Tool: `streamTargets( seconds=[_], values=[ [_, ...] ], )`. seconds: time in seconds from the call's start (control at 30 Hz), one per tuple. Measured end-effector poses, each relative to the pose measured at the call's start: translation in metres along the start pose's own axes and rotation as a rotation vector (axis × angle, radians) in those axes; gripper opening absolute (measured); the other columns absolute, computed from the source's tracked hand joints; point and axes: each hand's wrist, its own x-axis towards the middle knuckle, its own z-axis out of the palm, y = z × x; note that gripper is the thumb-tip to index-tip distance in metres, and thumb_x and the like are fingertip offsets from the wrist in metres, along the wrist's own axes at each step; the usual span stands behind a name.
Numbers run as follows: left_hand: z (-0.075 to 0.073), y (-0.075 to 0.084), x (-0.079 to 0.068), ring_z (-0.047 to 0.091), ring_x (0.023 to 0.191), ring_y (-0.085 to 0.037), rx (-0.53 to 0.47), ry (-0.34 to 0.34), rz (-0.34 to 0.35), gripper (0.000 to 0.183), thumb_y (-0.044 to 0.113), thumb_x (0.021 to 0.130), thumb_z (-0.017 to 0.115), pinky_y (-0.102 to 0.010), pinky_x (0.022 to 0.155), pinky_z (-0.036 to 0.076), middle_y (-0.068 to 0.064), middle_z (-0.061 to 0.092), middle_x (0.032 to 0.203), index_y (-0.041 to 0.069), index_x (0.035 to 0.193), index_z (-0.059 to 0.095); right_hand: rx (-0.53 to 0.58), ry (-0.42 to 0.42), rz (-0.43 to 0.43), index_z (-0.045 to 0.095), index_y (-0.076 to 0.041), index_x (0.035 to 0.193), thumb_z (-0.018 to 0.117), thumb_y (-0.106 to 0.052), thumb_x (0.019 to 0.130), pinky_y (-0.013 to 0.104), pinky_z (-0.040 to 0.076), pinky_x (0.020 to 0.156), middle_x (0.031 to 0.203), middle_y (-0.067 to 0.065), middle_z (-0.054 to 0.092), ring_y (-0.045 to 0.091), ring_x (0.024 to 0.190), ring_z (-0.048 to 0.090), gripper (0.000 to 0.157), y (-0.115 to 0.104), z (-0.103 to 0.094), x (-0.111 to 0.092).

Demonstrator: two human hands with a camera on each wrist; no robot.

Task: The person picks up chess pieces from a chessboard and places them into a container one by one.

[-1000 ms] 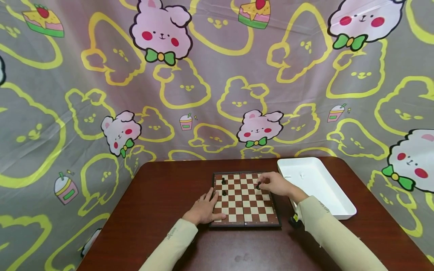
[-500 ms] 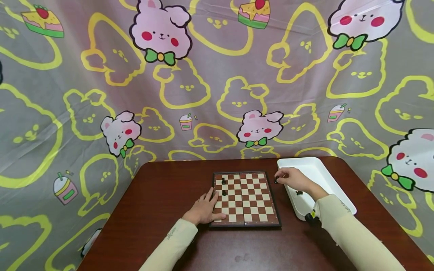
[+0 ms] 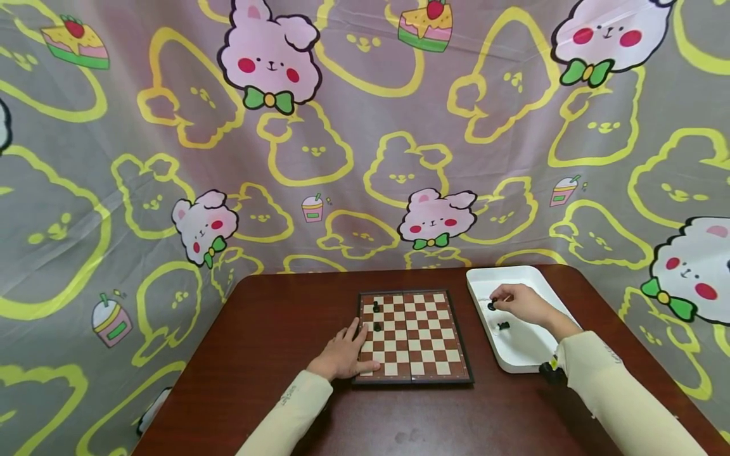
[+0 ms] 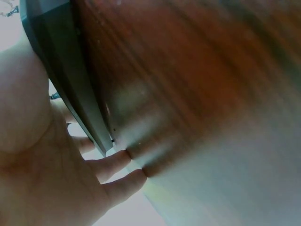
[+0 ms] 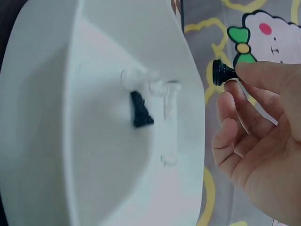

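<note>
One chessboard (image 3: 422, 345) on brown table (image 3: 285, 323) (cartoon backdrop (image 3: 365, 158))

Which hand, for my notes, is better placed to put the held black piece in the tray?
Probably the right hand: it pinches the black piece by the tray; the left hand rests at the left edge of the chessboard.

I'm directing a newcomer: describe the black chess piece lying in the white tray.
Right of the checkered brown board sits a white rectangular tray. Inside lies the black chess piece beside whitish pieces. Unlike the dark piece the right hand pinches, it's unheld.
</note>
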Motion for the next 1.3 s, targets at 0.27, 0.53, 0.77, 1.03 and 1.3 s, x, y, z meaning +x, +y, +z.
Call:
streamTargets(
  seconds=[0.27, 0.53, 0.77, 1.03, 1.3],
  values=[
    [0.0, 0.0, 0.0, 0.024, 0.124, -0.036, 0.011, 0.002, 0.0, 0.094, 0.074, 0.072, 0.036, -0.05, 0.092, 0.03, -0.01, 0.003, 0.146, 0.017, 0.143, 0.013, 0.0, -0.011, 0.04, 0.063, 0.0, 0.093, 0.061, -0.01, 0.081, 0.031, 0.042, 0.06, 0.077, 0.002, 0.057, 0.016, 0.071, 0.053, 0.016, 0.011, -0.009, -0.007],
    [0.0, 0.0, 0.002, 0.024, 0.125, -0.035, 0.008, 0.002, -0.002, 0.094, 0.074, 0.071, 0.036, -0.05, 0.092, 0.029, -0.009, 0.003, 0.146, 0.018, 0.143, 0.013, -0.012, -0.01, 0.047, 0.063, -0.001, 0.094, 0.061, -0.011, 0.08, 0.031, 0.042, 0.061, 0.077, 0.002, 0.058, 0.017, 0.072, 0.053, 0.017, 0.017, -0.013, -0.01],
    [0.001, 0.0, 0.002, 0.024, 0.124, -0.035, 0.006, 0.008, 0.0, 0.095, 0.075, 0.071, 0.036, -0.05, 0.092, 0.029, -0.01, 0.003, 0.146, 0.017, 0.143, 0.014, 0.006, -0.03, 0.085, 0.062, -0.002, 0.096, 0.06, -0.015, 0.083, 0.032, 0.042, 0.061, 0.08, 0.002, 0.057, 0.017, 0.074, 0.052, 0.018, 0.016, -0.014, -0.012],
    [0.001, -0.001, 0.0, 0.023, 0.125, -0.036, -0.011, 0.002, 0.0, 0.094, 0.074, 0.071, 0.037, -0.05, 0.093, 0.028, -0.01, 0.003, 0.146, 0.018, 0.143, 0.013, 0.046, -0.034, 0.057, 0.062, -0.004, 0.094, 0.061, -0.015, 0.083, 0.033, 0.043, 0.063, 0.08, 0.002, 0.058, 0.017, 0.075, 0.054, 0.016, 0.004, -0.003, -0.009],
    [0.0, -0.001, 0.0, 0.023, 0.125, -0.036, -0.008, 0.007, -0.001, 0.094, 0.074, 0.071, 0.037, -0.05, 0.093, 0.028, -0.01, 0.002, 0.146, 0.018, 0.143, 0.013, 0.056, -0.047, 0.01, 0.063, -0.008, 0.091, 0.06, -0.012, 0.084, 0.033, 0.044, 0.064, 0.081, 0.0, 0.059, 0.017, 0.075, 0.054, 0.009, -0.022, 0.016, 0.003]
  ],
)
